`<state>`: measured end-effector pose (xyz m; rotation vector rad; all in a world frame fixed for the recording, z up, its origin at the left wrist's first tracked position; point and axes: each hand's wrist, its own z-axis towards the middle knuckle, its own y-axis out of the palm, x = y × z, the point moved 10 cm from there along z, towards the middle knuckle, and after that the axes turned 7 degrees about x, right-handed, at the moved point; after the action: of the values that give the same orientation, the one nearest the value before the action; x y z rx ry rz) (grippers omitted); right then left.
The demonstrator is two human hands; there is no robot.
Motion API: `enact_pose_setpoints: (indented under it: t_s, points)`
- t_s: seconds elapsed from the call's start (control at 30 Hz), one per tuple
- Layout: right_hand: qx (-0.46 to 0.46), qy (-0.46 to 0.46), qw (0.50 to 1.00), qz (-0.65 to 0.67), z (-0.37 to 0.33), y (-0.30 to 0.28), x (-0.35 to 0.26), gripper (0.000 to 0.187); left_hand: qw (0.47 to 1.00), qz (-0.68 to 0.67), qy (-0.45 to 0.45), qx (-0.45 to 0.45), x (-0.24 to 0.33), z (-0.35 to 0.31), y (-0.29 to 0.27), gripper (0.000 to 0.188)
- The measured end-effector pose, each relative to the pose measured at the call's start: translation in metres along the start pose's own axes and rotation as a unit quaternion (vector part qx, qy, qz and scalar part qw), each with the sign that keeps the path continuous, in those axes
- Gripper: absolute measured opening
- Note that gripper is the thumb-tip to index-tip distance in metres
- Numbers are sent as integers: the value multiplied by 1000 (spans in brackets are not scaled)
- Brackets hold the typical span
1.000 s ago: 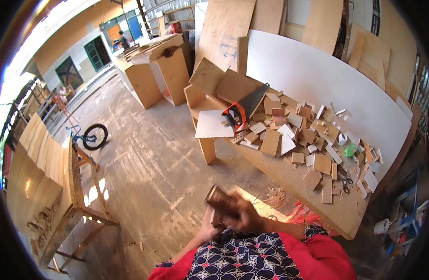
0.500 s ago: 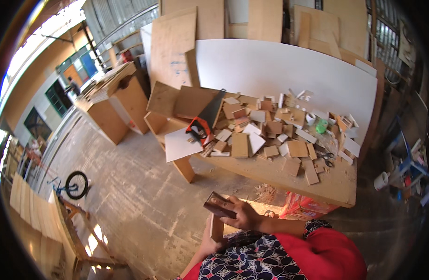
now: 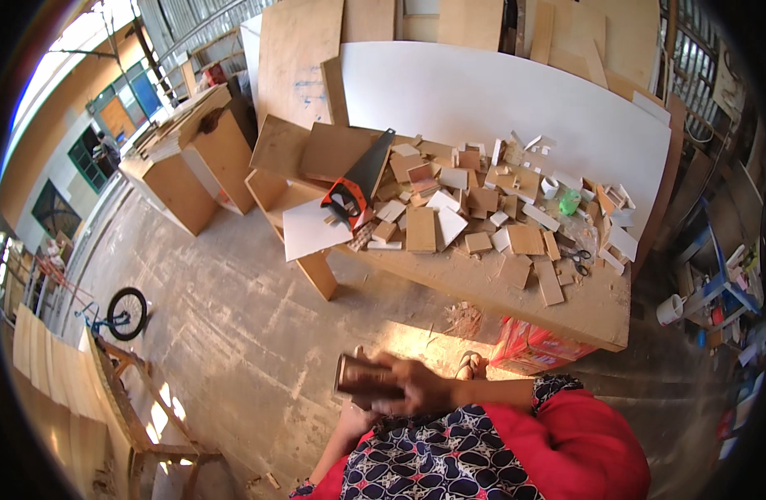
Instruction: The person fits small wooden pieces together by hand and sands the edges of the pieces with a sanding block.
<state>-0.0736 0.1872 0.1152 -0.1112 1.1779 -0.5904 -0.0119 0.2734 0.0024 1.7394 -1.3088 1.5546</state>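
Low in front of my body, my right hand [image 3: 420, 388] is closed over a dark brown, flat block [image 3: 350, 379] that looks like a sanding block. Motion blurs its fingers. Beneath it is my left hand [image 3: 355, 418], mostly covered by the block and the right hand. The left hand grips a small piece of wood, seen in the earlier picture and now hidden under the block. Past my hands, a wooden workbench [image 3: 450, 292] carries many wood offcuts [image 3: 422, 229], an orange-and-black handsaw [image 3: 350, 200] and dark-handled scissors [image 3: 578, 260].
A white cup [image 3: 550, 187] and a green object [image 3: 570, 201] stand among the offcuts. Under the bench lies a red package [image 3: 533, 346]. A wooden frame [image 3: 129, 400] is at lower left, near a bicycle wheel [image 3: 126, 313]. A large white panel [image 3: 500, 92] leans behind the bench.
My right hand and the dark block have moved left and down over the left hand, covering the wood piece. The whole view has shifted, so the bench appears higher.
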Motion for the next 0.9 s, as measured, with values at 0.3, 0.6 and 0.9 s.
enact_pose_setpoints:
  t_s: [0.3, 0.6, 0.9]
  points:
    - [-54, 36, 996, 66, 14, 11, -22, 61, 979, -79, 184, 28, 41, -6, -14, 72]
    - [-7, -10, 1000, -12, 19, 4, -14, 66, 985, -113, 132, -16, 45, -6, -9, 74]
    - [-19, -24, 999, -12, 24, -6, -38, 64, 936, 58, 333, 98, 86, -8, -21, 83]
